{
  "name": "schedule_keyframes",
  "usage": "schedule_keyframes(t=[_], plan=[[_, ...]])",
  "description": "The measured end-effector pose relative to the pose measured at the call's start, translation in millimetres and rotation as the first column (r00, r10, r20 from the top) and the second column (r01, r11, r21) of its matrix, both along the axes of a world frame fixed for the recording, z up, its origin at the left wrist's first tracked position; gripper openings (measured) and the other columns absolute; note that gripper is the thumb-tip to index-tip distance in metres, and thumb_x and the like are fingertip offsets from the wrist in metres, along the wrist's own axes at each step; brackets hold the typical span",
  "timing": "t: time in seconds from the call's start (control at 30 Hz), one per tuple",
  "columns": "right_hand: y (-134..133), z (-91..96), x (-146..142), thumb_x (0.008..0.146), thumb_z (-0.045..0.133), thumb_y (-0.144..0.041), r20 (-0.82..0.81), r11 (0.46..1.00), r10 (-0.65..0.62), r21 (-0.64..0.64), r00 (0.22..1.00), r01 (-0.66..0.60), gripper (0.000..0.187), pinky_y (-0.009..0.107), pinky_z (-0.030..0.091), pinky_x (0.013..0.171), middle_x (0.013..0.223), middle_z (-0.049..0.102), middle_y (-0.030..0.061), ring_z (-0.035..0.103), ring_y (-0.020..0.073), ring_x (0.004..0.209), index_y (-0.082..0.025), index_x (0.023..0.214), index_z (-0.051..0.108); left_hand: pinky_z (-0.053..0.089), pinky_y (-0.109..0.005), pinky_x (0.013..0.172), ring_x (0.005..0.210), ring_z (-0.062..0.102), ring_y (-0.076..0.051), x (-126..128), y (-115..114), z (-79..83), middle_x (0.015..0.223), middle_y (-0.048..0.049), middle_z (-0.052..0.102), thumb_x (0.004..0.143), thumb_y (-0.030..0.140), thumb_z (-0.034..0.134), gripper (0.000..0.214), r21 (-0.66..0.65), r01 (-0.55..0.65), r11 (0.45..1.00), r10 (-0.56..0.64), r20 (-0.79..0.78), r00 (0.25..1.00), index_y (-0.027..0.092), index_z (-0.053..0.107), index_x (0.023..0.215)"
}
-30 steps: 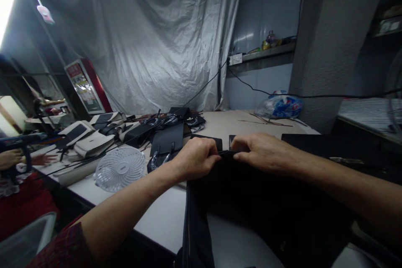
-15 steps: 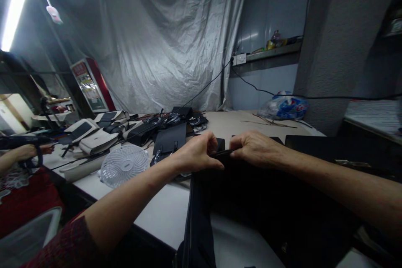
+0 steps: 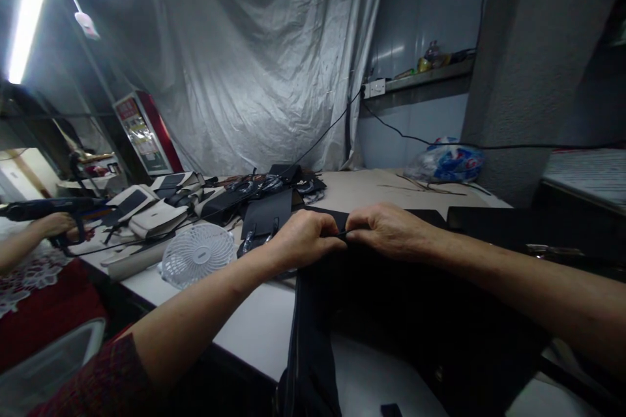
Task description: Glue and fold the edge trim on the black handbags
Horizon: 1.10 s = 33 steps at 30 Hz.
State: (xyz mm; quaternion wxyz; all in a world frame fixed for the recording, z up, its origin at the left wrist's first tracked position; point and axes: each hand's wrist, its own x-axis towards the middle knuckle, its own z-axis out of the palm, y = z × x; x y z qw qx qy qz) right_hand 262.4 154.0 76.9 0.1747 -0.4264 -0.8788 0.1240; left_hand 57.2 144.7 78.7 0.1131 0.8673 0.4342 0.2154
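Observation:
A large black bag [image 3: 391,300] stands in front of me, its inside dark. My left hand [image 3: 315,234] pinches the bag's upper edge between thumb and fingers. Right beside it, my right hand [image 3: 384,231] is closed on the same edge, its fingertips almost meeting those of the left. A thin dark strip of the edge shows between the two pinches; finer detail is lost in shadow. Through the bag's lower part, a pale surface is visible. Just beyond my left hand lies a dark grey bag with a flap [image 3: 267,215].
A white fan [image 3: 198,254] stands left of my forearm. Several cream and black bags [image 3: 159,216] are heaped behind it. At far left a co-worker's hand [image 3: 53,225] grips a black gun-shaped tool [image 3: 39,208]. More black pieces [image 3: 489,228] lie right; a plastic bag [image 3: 447,161] sits behind.
My right hand has moved left along the edge, closing the gap to my left hand. At far left, the co-worker's tool has come further into view. The view has shifted slightly.

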Motion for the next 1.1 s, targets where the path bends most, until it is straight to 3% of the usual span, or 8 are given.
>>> schedule_keyframes(t=[0.17, 0.47, 0.7, 0.77, 0.83, 0.93, 1.0, 1.1], plan=[[-4, -0.1, -7, 0.089, 0.059, -0.025, 0.061, 0.991, -0.084, 0.111, 0.995, 0.077, 0.017, 0.027, 0.03, 0.061, 0.068, 0.063, 0.0005, 0.053, 0.0153, 0.066, -0.021, 0.08, 0.073, 0.032, -0.024, 0.057, 0.059, 0.054, -0.012, 3, 1, 2.3, 0.06, 0.0025, 0.062, 0.086, 0.023, 0.068, 0.016, 0.109, 0.014, 0.994, -0.003, -0.092, 0.996, 0.017, 0.071, 0.072], [-15, 1.2, -11, 0.087, 0.053, -0.013, 0.183, 0.975, -0.084, 0.217, 0.98, 0.043, 0.026, 0.028, 0.027, 0.064, 0.083, 0.069, 0.0038, 0.058, 0.0167, 0.08, -0.018, 0.097, 0.076, 0.033, -0.027, 0.06, 0.06, 0.057, -0.016, 0, 0, 7.4, 0.065, -0.002, 0.064, 0.092, 0.027, 0.059, 0.02, 0.304, 0.113, 0.946, 0.019, -0.4, 0.917, 0.016, 0.074, 0.084], [-11, 4.0, -13, 0.083, 0.052, -0.013, 0.182, 0.975, -0.105, 0.215, 0.978, 0.064, 0.027, 0.031, 0.028, 0.063, 0.089, 0.072, 0.009, 0.06, 0.0218, 0.08, -0.016, 0.094, 0.076, 0.033, -0.027, 0.06, 0.061, 0.057, -0.016, 9, 2, 10.9, 0.064, -0.0032, 0.062, 0.089, 0.019, 0.056, 0.019, 0.267, 0.118, 0.957, -0.003, -0.396, 0.918, 0.015, 0.071, 0.078], [-9, 5.4, -8, 0.088, 0.052, -0.019, 0.181, 0.986, -0.074, 0.162, 0.981, 0.044, 0.024, 0.029, 0.03, 0.061, 0.086, 0.071, 0.0069, 0.061, 0.0199, 0.077, -0.019, 0.094, 0.075, 0.035, -0.027, 0.06, 0.06, 0.055, -0.014, 5, 2, 10.4, 0.063, -0.0019, 0.062, 0.092, 0.027, 0.058, 0.023, 0.195, 0.076, 0.978, -0.01, -0.321, 0.947, 0.015, 0.07, 0.076], [-9, 6.7, 0, 0.091, 0.054, -0.024, 0.178, 0.995, -0.029, 0.097, 0.984, 0.012, 0.021, 0.027, 0.033, 0.06, 0.085, 0.071, 0.0039, 0.061, 0.0176, 0.074, -0.021, 0.097, 0.074, 0.04, -0.025, 0.062, 0.066, 0.06, -0.015, -3, 2, 8.1, 0.071, -0.0015, 0.068, 0.091, 0.035, 0.061, 0.023, -0.011, 0.043, 0.999, -0.045, -0.162, 0.986, 0.016, 0.072, 0.085], [-15, 5.8, 16, 0.089, 0.06, -0.026, 0.149, 0.999, -0.023, 0.034, 0.989, 0.018, 0.023, 0.026, 0.039, 0.065, 0.092, 0.072, 0.0028, 0.064, 0.0186, 0.081, -0.023, 0.11, 0.07, 0.05, -0.026, 0.074, 0.09, 0.068, -0.019, -23, 1, 2.2, 0.101, -0.0052, 0.075, 0.076, 0.036, 0.077, 0.042, -0.383, 0.09, 0.919, -0.04, 0.136, 0.99, 0.016, 0.068, 0.112], [-21, 3.3, 27, 0.088, 0.061, -0.027, 0.125, 0.999, -0.046, 0.003, 0.991, 0.046, 0.025, 0.027, 0.042, 0.067, 0.096, 0.072, 0.0029, 0.065, 0.02, 0.085, -0.024, 0.112, 0.069, 0.052, -0.029, 0.083, 0.098, 0.069, -0.02, -35, -2, -1.3, 0.108, -0.0078, 0.074, 0.067, 0.028, 0.083, 0.056, -0.48, 0.104, 0.871, 0.019, 0.244, 0.97, 0.015, 0.064, 0.119], [-28, 0.7, 37, 0.089, 0.061, -0.028, 0.098, 0.996, -0.083, -0.034, 0.992, 0.086, 0.026, 0.028, 0.044, 0.071, 0.098, 0.072, 0.0027, 0.066, 0.0207, 0.087, -0.025, 0.113, 0.07, 0.051, -0.028, 0.08, 0.091, 0.069, -0.018, -42, -7, -3.4, 0.1, -0.0061, 0.074, 0.066, 0.022, 0.082, 0.049, -0.55, 0.093, 0.83, 0.101, 0.311, 0.945, 0.014, 0.066, 0.112]])
